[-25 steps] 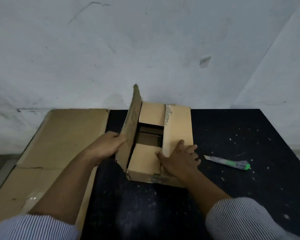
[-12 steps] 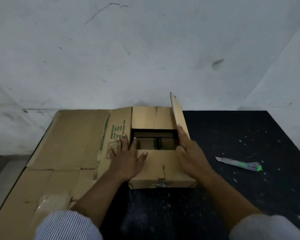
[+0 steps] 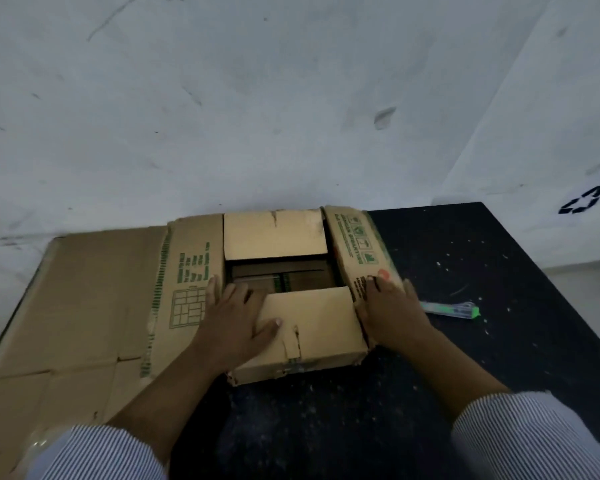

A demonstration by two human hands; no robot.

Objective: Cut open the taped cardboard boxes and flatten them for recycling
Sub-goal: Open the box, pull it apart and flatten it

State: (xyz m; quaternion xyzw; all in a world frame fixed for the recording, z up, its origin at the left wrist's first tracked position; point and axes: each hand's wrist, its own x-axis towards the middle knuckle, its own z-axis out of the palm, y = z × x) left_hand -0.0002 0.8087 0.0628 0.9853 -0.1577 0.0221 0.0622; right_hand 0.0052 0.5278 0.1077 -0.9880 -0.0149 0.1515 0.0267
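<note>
You are standing in a bare work corner, more a back room or sorting area than a room in a home. In front of you a black, white-flecked counter [image 3: 465, 358] stands against plain white walls [image 3: 257, 116] that are scuffed and marked. A black stencilled recycling symbol [image 3: 584, 199] shows on the right-hand wall. A flattened brown cardboard sheet [image 3: 94, 289] covers the counter's left part. An opened brown cardboard box [image 3: 312, 323] sits beside it. A slim utility knife with a green end [image 3: 451, 308] lies to the right.

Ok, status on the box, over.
Left hand flat on box, right hand pressing right flap. Box open, not yet flattened. Cutter lies clear, right side.
</note>
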